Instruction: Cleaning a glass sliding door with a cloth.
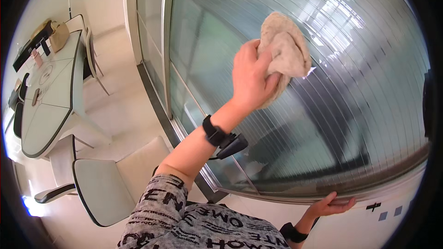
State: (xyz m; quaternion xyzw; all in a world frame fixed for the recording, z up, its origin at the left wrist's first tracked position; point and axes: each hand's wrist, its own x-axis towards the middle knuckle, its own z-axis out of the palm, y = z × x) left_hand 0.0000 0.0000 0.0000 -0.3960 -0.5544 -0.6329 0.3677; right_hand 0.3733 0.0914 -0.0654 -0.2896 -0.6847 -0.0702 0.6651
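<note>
My left hand (253,76) is closed on a bunched, beige cleaning cloth (287,48), with the thumb and fingers pinching its folds. The cloth lies against a large ribbed glass door panel (341,110) in a metal frame. Lower right, my right hand (328,206) holds the door's edge (295,200), its fingertips showing at the frame. Black bands circle both wrists, and a small dark device hangs at the left one. Bright window reflections show on the glass beyond the cloth.
At the left stands a pale dining table (55,92) with a tan bag (59,36) and a pink bottle (36,57) on it. A white armchair (104,189) is close by my left arm. A dark threshold strip (157,103) runs along the door.
</note>
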